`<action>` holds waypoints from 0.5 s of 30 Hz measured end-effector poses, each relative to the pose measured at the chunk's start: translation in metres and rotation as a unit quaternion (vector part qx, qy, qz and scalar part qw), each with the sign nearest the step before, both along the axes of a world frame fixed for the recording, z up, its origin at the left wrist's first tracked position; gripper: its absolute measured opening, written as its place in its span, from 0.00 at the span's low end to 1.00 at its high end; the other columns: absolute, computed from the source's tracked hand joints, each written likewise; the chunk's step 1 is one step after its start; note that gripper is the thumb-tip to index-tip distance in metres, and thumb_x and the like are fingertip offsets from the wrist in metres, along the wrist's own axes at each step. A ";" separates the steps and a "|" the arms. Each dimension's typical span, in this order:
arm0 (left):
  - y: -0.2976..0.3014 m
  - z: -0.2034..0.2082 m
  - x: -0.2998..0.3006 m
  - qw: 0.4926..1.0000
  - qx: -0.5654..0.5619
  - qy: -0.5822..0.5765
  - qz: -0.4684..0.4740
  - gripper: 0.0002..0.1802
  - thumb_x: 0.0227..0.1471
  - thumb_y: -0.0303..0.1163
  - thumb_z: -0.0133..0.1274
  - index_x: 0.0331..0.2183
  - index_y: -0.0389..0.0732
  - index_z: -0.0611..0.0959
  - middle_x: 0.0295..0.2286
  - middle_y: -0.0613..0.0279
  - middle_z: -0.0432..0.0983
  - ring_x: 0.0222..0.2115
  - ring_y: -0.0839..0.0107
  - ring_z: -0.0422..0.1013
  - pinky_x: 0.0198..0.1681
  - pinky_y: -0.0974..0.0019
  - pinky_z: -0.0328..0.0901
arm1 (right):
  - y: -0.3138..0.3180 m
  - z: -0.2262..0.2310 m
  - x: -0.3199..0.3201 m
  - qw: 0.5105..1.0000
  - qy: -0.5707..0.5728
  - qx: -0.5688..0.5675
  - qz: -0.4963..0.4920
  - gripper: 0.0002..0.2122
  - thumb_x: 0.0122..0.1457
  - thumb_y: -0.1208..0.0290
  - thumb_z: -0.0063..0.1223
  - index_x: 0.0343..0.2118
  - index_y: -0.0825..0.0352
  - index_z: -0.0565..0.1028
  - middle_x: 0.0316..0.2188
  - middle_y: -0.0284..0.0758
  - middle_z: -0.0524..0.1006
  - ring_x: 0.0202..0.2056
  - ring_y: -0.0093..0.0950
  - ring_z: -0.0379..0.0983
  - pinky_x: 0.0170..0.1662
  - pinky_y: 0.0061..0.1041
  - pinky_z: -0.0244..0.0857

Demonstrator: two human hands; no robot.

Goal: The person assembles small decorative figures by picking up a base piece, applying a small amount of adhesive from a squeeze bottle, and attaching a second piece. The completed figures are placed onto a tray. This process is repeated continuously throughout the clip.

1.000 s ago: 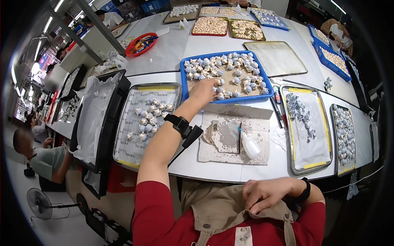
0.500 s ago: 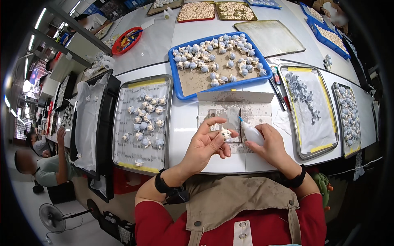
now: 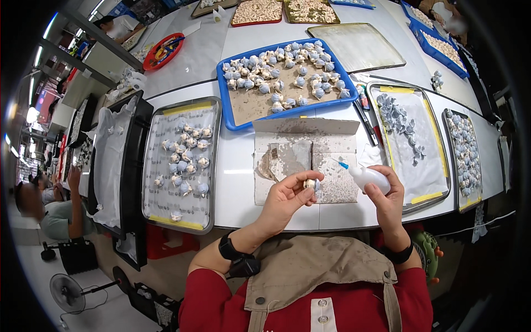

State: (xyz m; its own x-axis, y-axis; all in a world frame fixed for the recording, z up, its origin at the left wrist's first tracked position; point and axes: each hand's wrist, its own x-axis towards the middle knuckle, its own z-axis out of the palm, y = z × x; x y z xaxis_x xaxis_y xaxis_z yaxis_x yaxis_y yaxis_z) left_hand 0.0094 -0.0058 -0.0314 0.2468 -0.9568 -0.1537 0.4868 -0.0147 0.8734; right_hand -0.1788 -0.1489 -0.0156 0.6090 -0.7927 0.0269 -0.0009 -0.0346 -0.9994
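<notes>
Between the thumb and fingers of my left hand (image 3: 289,200) is a small cream figurine (image 3: 311,183) with a blue-grey patch on its right side; my fingertips cover part of it. My right hand (image 3: 390,193) is wrapped round a white squeeze bottle (image 3: 367,179), tilted so that its thin blue tip points up and left. The tip is apart from the figurine. Under both hands lies a stained, folded sheet of cardboard (image 3: 338,191). Left of it, a metal tray (image 3: 147,191) lined with printed paper holds several blue-and-cream figurines (image 3: 185,188).
Beyond the cardboard stands a blue tray (image 3: 228,113) of similar figurines. To the right, a paper-lined metal tray (image 3: 437,176) carries loose grey-blue pieces (image 3: 399,123), beside a narrower, full tray (image 3: 463,155). Pens (image 3: 364,122) lie between. A black crate (image 3: 138,138) stands at far left.
My right hand has drawn the bottle to the right, away from the figurine. My left fingers have closed in and turned the figurine, showing its blue-grey side. The view has shifted slightly.
</notes>
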 end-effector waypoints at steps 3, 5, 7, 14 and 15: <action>-0.005 0.005 -0.006 0.999 0.001 0.021 0.045 0.18 0.55 0.25 0.48 0.48 0.39 0.67 0.44 0.54 0.71 0.37 0.73 0.72 0.40 0.74 0.67 | 0.001 0.008 -0.004 1.000 -0.018 0.019 -0.001 0.14 0.51 0.72 0.60 0.38 0.67 0.69 0.34 0.30 0.72 0.35 0.16 0.68 0.36 0.15 0.63; -0.004 0.006 -0.007 0.998 -0.002 0.037 0.048 0.20 0.54 0.25 0.49 0.49 0.38 0.68 0.44 0.54 0.71 0.37 0.73 0.72 0.40 0.74 0.67 | 0.003 0.010 -0.003 1.000 -0.013 0.012 0.002 0.13 0.52 0.71 0.59 0.38 0.67 0.69 0.34 0.30 0.72 0.34 0.16 0.68 0.35 0.15 0.63; -0.001 0.005 -0.004 0.999 -0.010 0.037 0.012 0.20 0.53 0.25 0.50 0.49 0.36 0.68 0.44 0.54 0.70 0.37 0.73 0.72 0.41 0.73 0.67 | 0.003 0.009 -0.002 1.000 -0.024 0.014 -0.003 0.13 0.53 0.70 0.58 0.37 0.67 0.68 0.33 0.30 0.72 0.33 0.15 0.67 0.35 0.15 0.63; -0.001 0.005 -0.013 0.998 -0.002 -0.020 0.052 0.17 0.51 0.23 0.52 0.45 0.34 0.70 0.42 0.56 0.71 0.36 0.73 0.73 0.39 0.73 0.68 | 0.005 0.016 -0.002 0.995 -0.008 -0.099 -0.021 0.13 0.51 0.68 0.59 0.34 0.68 0.69 0.28 0.30 0.70 0.30 0.18 0.65 0.33 0.17 0.61; 0.001 0.003 -0.013 0.998 -0.004 -0.031 0.054 0.18 0.51 0.22 0.53 0.45 0.34 0.70 0.41 0.56 0.71 0.36 0.73 0.73 0.38 0.74 0.68 | 0.005 0.019 -0.002 0.991 0.007 -0.133 -0.022 0.13 0.49 0.68 0.60 0.33 0.68 0.69 0.27 0.31 0.69 0.30 0.20 0.65 0.34 0.18 0.60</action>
